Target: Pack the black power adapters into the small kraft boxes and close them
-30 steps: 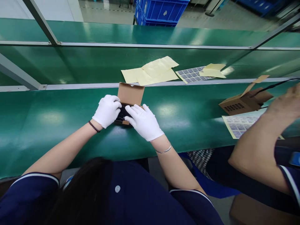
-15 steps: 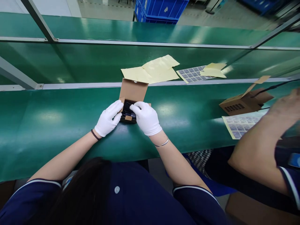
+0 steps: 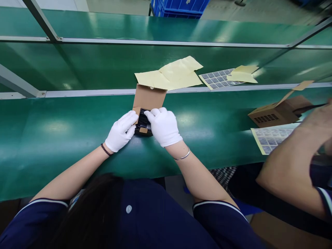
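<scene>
A small brown cardboard box (image 3: 149, 97) stands on the green bench with its lid raised and black items (image 3: 143, 119) inside. My left hand (image 3: 120, 132), in a white glove, holds the box at its left side and left flap, fingers closed against it. My right hand (image 3: 165, 126), gloved in white too, is over the box's right side, its fingers curled and the thumb side reaching over the black contents. Whatever the right fingertips grip is hidden, and the box's right flap is covered by that hand.
Behind the box lie pale yellow sheets (image 3: 178, 74) and a label sheet (image 3: 218, 79). To the right, a co-worker's arm (image 3: 293, 155) reaches over another label sheet (image 3: 272, 138) beside a second open box (image 3: 282, 109). A metal rail (image 3: 98, 92) runs along the bench's back.
My right hand has shifted slightly right and up at the box, and its fingers look more curled. My left hand keeps its hold. The view has shifted a little.
</scene>
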### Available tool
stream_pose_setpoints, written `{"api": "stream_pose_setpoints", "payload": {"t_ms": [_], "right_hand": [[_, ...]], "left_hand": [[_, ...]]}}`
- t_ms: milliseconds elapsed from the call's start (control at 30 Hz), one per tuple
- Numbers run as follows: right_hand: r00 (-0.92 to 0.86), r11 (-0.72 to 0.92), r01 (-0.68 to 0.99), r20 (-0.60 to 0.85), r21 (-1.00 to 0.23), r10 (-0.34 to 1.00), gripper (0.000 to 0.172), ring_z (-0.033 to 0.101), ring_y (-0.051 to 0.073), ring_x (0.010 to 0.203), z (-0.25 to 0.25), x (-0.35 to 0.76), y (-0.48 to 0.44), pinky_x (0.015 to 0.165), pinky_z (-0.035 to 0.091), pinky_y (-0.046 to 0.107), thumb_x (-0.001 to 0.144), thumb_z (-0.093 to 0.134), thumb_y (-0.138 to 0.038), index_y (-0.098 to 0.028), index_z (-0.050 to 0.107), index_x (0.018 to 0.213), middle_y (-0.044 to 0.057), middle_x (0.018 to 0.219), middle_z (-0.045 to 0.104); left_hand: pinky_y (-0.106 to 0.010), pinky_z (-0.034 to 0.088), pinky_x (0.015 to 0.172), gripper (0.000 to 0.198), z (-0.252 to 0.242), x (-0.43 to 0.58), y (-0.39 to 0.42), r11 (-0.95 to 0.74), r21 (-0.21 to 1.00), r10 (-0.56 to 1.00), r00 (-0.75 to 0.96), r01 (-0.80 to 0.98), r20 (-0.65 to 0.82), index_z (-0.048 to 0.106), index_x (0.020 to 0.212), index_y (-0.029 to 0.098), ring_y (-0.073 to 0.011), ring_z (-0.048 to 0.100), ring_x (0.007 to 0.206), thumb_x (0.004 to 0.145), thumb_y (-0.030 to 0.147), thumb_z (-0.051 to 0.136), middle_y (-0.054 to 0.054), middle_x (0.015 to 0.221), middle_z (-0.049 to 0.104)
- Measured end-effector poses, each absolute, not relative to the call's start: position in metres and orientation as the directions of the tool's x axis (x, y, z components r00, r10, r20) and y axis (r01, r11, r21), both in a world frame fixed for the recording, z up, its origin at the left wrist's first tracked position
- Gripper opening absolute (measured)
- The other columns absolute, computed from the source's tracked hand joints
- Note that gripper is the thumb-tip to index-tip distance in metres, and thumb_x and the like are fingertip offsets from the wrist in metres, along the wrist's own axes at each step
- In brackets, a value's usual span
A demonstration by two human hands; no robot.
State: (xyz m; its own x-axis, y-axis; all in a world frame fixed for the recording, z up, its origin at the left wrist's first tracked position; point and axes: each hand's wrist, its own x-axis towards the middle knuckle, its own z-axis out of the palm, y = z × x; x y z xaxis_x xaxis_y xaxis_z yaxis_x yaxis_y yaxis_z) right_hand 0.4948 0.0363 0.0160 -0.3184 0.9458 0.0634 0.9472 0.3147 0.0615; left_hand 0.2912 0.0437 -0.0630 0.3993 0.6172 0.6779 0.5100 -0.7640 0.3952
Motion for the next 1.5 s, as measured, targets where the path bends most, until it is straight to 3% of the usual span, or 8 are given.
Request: {"api": "stream_pose_setpoints", "payload": {"t_ms": [367, 567, 700, 833, 1067, 1200, 1367, 1500], "right_hand": [[-0.328, 0.335, 0.94, -0.098, 0.064, 0.939, 0.038, 0.06, 0.032, 0.103, 0.028, 0.485, 0.044, 0.076, 0.033, 0.041, 0.102, 0.039, -0.013, -0.012, 0.07, 0.123, 0.019, 0.111, 0.071], [-0.194, 0.349, 0.644, 0.297, -0.68, 0.935, 0.037, 0.066, 0.027, 0.114, 0.009, 0.546, 0.042, 0.099, 0.051, 0.044, 0.105, 0.05, -0.045, -0.026, 0.073, 0.126, 0.009, 0.124, 0.075], [0.136, 0.07, 0.234, 0.104, -0.97, 0.985, 0.079, 0.067, 0.028, 0.117, -0.018, 0.563, 0.042, 0.103, 0.056, 0.05, 0.086, 0.073, -0.064, -0.029, 0.052, 0.153, 0.01, 0.144, 0.066], [0.0, -0.009, -0.054, -0.009, -0.998, 1.0, 0.103, 0.064, 0.028, 0.129, -0.033, 0.535, 0.052, 0.111, 0.055, 0.047, 0.077, 0.081, -0.064, -0.029, 0.036, 0.162, 0.008, 0.153, 0.06], [-0.071, -0.023, -0.157, -0.012, -0.987, 0.997, 0.079, 0.057, 0.028, 0.141, -0.034, 0.527, 0.056, 0.121, 0.047, 0.044, 0.078, 0.084, -0.054, -0.026, 0.054, 0.145, 0.006, 0.15, 0.063], [0.035, 0.045, -0.054, 0.043, -0.998, 0.998, 0.066, 0.064, 0.028, 0.13, -0.046, 0.529, 0.056, 0.113, 0.053, 0.045, 0.072, 0.088, -0.046, -0.025, 0.063, 0.129, 0.008, 0.138, 0.07], [0.106, 0.222, 0.218, 0.249, -0.95, 0.963, 0.025, 0.069, 0.028, 0.117, -0.058, 0.537, 0.051, 0.109, 0.053, 0.05, 0.086, 0.068, -0.047, -0.023, 0.071, 0.084, 0.01, 0.116, 0.077], [-0.035, 0.303, 0.351, 0.311, -0.886, 0.95, 0.038, 0.062, 0.026, 0.134, -0.053, 0.553, 0.035, 0.119, 0.045, 0.051, 0.102, 0.048, -0.048, -0.026, 0.078, 0.104, 0.008, 0.139, 0.071]], "left_hand": [[-0.055, 0.049, 0.112, 0.055, -0.023, 0.297, 0.069, -0.893, 0.194, 0.449, 0.766, 0.407, 0.461, 0.062, 0.13, 0.014, -0.0346, 0.061, 0.128, 0.103, 0.059, 0.048, -0.017, 0.129, 0.069], [-0.048, 0.05, 0.098, 0.055, -0.014, 0.302, 0.076, -0.894, 0.135, 0.446, 0.814, 0.428, 0.372, 0.068, 0.113, 0.013, -0.033, 0.063, 0.115, 0.101, 0.064, 0.049, -0.017, 0.124, 0.069], [-0.044, 0.049, 0.09, 0.054, -0.009, 0.304, 0.076, -0.894, 0.112, 0.445, 0.836, 0.433, 0.32, 0.069, 0.106, 0.013, -0.0321, 0.063, 0.11, 0.102, 0.063, 0.049, -0.017, 0.12, 0.07], [-0.044, 0.046, 0.09, 0.049, 0.0, 0.31, 0.074, -0.884, 0.12, 0.468, 0.849, 0.452, 0.245, 0.067, 0.113, 0.012, -0.0335, 0.061, 0.113, 0.1, 0.058, 0.055, -0.017, 0.12, 0.069], [-0.043, 0.043, 0.081, 0.06, 0.013, 0.326, 0.072, -0.858, 0.013, 0.511, 0.853, 0.513, 0.107, 0.062, 0.132, 0.012, -0.0356, 0.06, 0.107, 0.093, 0.057, 0.066, -0.017, 0.112, 0.069], [-0.045, 0.048, 0.083, 0.052, 0.002, 0.327, 0.075, -0.855, 0.022, 0.516, 0.845, 0.518, 0.142, 0.068, 0.123, 0.011, -0.0354, 0.061, 0.106, 0.091, 0.052, 0.07, -0.017, 0.108, 0.07], [-0.056, 0.047, 0.112, 0.045, -0.04, 0.3, 0.069, -0.821, 0.361, 0.569, 0.68, 0.441, 0.463, 0.069, 0.129, 0.02, -0.0327, 0.061, 0.127, 0.096, 0.051, 0.066, -0.014, 0.134, 0.069], [-0.061, 0.039, 0.123, 0.035, -0.055, 0.285, 0.049, -0.81, 0.409, 0.586, 0.603, 0.42, 0.542, 0.074, 0.124, 0.026, -0.0326, 0.05, 0.144, 0.098, 0.049, 0.066, -0.011, 0.141, 0.066]]}}
